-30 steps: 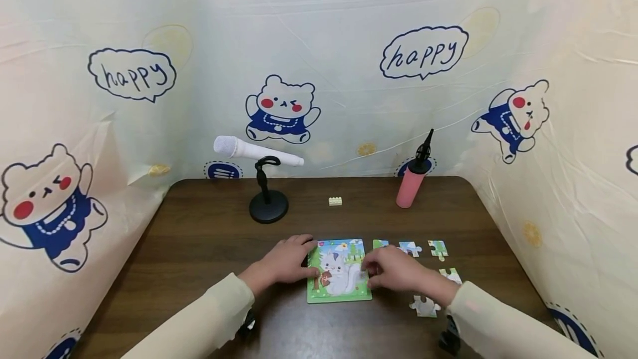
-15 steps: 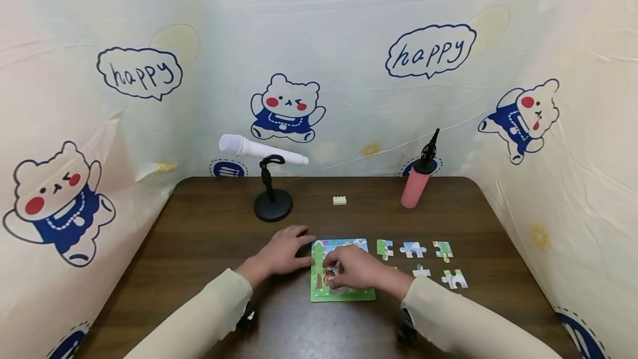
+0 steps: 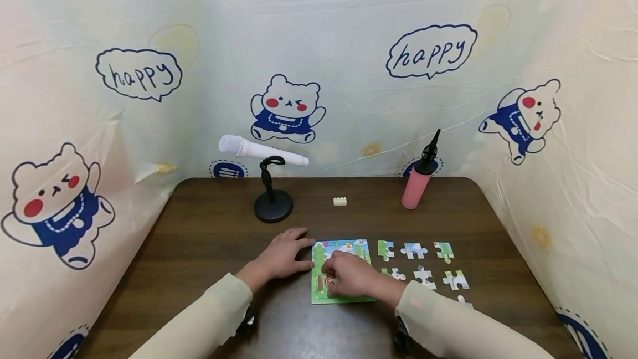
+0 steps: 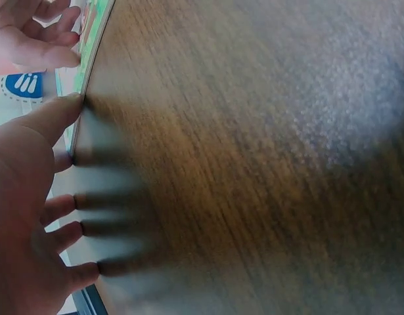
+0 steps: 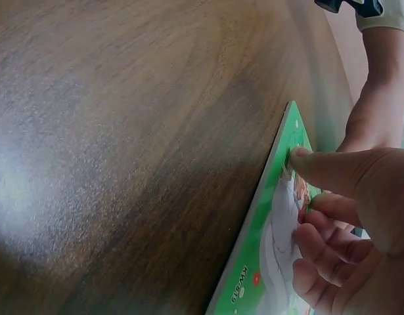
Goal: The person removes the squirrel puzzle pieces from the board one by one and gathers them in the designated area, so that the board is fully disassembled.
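Note:
A square puzzle board (image 3: 317, 296) with a green border and a squirrel picture lies on the table. My left hand (image 3: 279, 256) rests beside its left edge with fingers spread; in the left wrist view the thumb (image 4: 60, 111) touches that edge. Over the board's lower left part is my right hand (image 3: 351, 275), its fingers curled. In the right wrist view its thumb and fingers pinch a jigsaw piece (image 5: 299, 187) at the board's surface, mostly covered by the fingers. Loose jigsaw pieces (image 3: 413, 250) lie in rows to the right, some hidden by the right arm.
A white microphone (image 3: 264, 150) leans on a black stand (image 3: 273, 206) at the back left. A small cream toy brick (image 3: 340, 201) lies at the back middle. A pink hand pump (image 3: 415, 190) with a black nozzle stands at the back right. Printed cloth surrounds the brown table (image 3: 199, 226).
My right hand has moved left from the board's right edge onto its left part, then stayed almost still. My left thumb has drawn back from the board's face to its edge.

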{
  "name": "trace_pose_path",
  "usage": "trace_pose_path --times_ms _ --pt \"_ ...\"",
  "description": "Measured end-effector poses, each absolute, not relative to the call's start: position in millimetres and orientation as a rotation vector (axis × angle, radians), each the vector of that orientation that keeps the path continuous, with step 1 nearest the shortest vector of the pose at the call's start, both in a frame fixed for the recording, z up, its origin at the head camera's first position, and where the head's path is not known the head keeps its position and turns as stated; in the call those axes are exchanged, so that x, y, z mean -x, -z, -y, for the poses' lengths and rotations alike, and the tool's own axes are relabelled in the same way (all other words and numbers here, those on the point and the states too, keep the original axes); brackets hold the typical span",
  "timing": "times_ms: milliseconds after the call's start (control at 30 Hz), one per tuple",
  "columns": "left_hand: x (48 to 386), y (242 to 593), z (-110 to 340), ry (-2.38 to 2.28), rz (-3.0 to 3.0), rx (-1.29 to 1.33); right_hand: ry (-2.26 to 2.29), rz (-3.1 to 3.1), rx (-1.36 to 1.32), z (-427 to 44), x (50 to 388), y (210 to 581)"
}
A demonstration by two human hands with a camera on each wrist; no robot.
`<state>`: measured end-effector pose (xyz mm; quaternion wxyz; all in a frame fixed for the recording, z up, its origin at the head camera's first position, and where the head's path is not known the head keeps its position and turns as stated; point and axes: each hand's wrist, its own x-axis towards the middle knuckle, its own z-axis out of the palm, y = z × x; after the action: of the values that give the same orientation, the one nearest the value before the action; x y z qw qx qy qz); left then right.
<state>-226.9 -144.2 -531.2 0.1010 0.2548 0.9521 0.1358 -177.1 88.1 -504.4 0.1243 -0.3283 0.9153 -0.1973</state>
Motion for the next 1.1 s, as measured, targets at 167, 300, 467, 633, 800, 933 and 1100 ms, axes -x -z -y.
trace_pose_path --times_ms 167,300,467,633,800,933,1100 --pt "226.2 528.6 143.3 -0.407 -2.799 -0.762 0.574 -2.681 0.926 -86.2 176.0 503.7" --pt "225.1 527.3 143.4 -0.417 -2.793 -0.751 0.582 -2.673 0.917 -85.2 177.4 506.2" --pt "225.7 526.9 143.4 -0.409 -2.808 -0.745 0.608 -2.657 0.879 -83.4 179.6 507.3" --pt "225.0 525.3 141.5 -0.418 -2.809 -0.748 0.65 -2.628 0.831 -83.2 180.0 505.0" --pt "223.3 521.7 139.9 -0.428 -2.804 -0.749 0.757 -2.573 0.813 -85.0 180.9 502.9" --pt "224.0 520.4 139.9 -0.423 -2.81 -0.744 0.921 -2.503 0.794 -87.5 184.5 503.2" --pt "225.5 520.9 139.7 -0.42 -2.809 -0.747 1.086 -2.408 0.726 -91.5 188.8 501.7"
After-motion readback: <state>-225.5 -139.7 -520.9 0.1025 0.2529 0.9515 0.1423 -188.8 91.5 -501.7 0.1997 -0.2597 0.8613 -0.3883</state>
